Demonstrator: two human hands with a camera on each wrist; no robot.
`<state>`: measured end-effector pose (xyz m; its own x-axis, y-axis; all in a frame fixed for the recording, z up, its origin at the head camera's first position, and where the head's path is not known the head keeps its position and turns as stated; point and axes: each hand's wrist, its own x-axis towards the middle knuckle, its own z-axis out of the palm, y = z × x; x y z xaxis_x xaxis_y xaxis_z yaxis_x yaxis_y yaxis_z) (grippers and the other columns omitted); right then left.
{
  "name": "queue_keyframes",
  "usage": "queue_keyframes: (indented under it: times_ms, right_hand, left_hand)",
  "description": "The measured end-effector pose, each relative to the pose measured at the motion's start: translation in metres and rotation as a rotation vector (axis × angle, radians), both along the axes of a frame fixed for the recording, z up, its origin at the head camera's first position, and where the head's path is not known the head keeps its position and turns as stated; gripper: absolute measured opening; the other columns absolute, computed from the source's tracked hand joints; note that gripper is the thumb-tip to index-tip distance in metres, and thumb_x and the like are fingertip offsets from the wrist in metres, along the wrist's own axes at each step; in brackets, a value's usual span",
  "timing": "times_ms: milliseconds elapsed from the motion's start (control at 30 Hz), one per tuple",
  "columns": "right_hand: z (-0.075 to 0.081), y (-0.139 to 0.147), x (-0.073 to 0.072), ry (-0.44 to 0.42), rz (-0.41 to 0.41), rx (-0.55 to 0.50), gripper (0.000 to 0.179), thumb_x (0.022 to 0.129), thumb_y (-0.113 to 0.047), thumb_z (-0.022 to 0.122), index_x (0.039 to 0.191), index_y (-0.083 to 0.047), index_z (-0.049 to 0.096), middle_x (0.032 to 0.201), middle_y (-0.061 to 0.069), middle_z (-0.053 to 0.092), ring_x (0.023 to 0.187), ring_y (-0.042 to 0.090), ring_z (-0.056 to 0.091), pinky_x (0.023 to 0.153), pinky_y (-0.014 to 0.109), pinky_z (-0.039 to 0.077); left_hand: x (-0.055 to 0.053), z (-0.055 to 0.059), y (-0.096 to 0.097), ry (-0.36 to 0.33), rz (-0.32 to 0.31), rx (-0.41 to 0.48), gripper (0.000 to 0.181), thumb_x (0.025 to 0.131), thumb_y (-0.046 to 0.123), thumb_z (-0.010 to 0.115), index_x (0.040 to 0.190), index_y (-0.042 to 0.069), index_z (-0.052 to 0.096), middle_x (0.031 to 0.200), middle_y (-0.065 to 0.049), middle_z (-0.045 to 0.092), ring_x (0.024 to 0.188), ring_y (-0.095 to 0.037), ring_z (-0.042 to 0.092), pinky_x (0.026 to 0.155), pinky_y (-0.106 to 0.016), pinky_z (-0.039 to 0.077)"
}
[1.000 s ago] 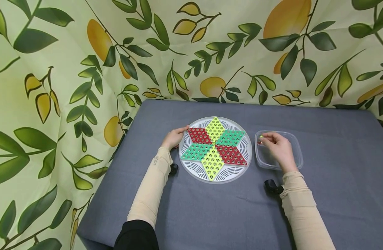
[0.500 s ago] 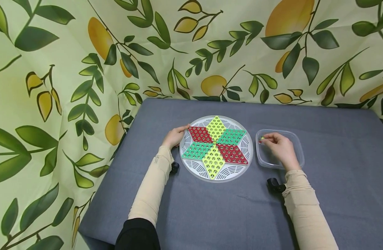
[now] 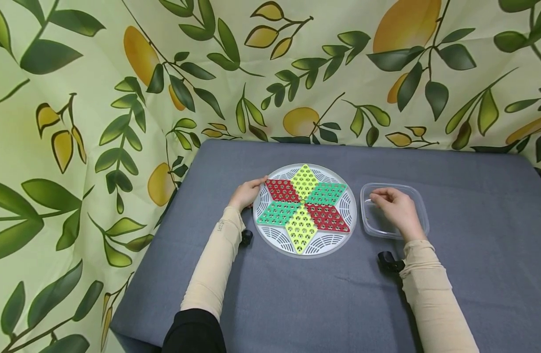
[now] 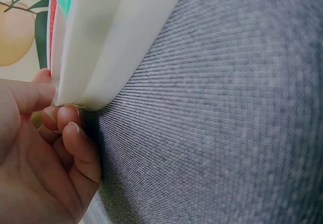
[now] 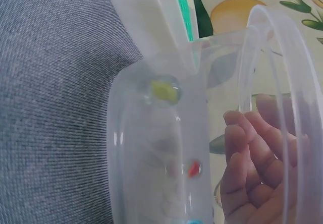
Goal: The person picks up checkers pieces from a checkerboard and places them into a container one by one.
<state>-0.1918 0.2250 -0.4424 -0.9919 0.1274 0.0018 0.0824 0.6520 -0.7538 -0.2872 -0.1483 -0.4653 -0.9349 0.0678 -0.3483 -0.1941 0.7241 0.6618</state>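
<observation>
On the table lies a round white Chinese checkers board [image 3: 272,238] with a star of red, yellow and green points. My left hand [image 3: 245,194] holds its left rim; in the left wrist view the thumb lies on one side of the edge and curled fingers are under the other. My right hand [image 3: 396,211] hovers over a clear plastic container [image 3: 422,220], fingers loosely bent and close together, with no marble showing at the fingertips. Through the container wall, the right wrist view shows a yellow marble [image 5: 166,90], a red marble [image 5: 194,169] and part of a blue one [image 5: 194,222].
A grey cloth covers the table [image 3: 306,304]. Behind it and to the left hangs a fabric backdrop [image 3: 253,59] printed with leaves and fruit. Black wrist cameras [image 3: 388,262] sit under both forearms. The container stands just right of the board.
The yellow marble seen at my right fingertips in both earlier head frames no longer shows there; that hand stays over the container. My left hand and the board keep their places.
</observation>
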Motion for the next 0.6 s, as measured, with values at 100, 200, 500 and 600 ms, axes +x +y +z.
queue_keyframes:
  times_ms: [100,200,500,600]
  right_hand:
    - [0.0013,-0.0005,0.0007,0.004,0.0,-0.02,0.038,0.094,-0.033,0.053,0.11,0.001,0.064,0.094,0.018,0.066,0.064,-0.011,0.047,0.058,0.016,0.04]
    - [0.0018,-0.0004,0.0011,0.009,-0.001,-0.026,0.038,0.094,-0.032,0.053,0.11,0.001,0.064,0.097,0.02,0.066,0.064,-0.01,0.048,0.057,0.016,0.04]
    - [0.0037,0.0009,0.0021,0.026,-0.025,-0.033,0.039,0.093,-0.035,0.054,0.109,-0.001,0.065,0.081,0.005,0.065,0.063,-0.006,0.053,0.056,0.017,0.041]
    - [0.004,-0.0006,0.0019,0.04,-0.035,-0.037,0.039,0.093,-0.036,0.054,0.109,-0.002,0.065,0.08,0.002,0.065,0.064,-0.007,0.053,0.056,0.016,0.041]
  left_hand:
    - [0.0002,0.0006,-0.0003,-0.002,-0.004,0.001,0.038,0.101,0.035,0.03,0.135,0.048,0.042,0.142,0.0,0.046,0.041,-0.012,0.033,0.045,-0.025,0.036]
    - [0.0007,0.0009,-0.0003,-0.013,-0.005,-0.002,0.038,0.101,0.035,0.03,0.135,0.049,0.041,0.142,-0.001,0.045,0.04,-0.012,0.032,0.044,-0.026,0.036]
    - [0.001,0.002,0.0006,-0.016,-0.006,-0.008,0.038,0.101,0.034,0.03,0.134,0.05,0.04,0.142,-0.001,0.045,0.04,-0.013,0.033,0.044,-0.026,0.036]
    - [0.0016,0.0025,0.0006,-0.007,-0.007,-0.008,0.038,0.101,0.034,0.03,0.135,0.049,0.04,0.142,0.0,0.046,0.04,-0.013,0.032,0.044,-0.026,0.036]
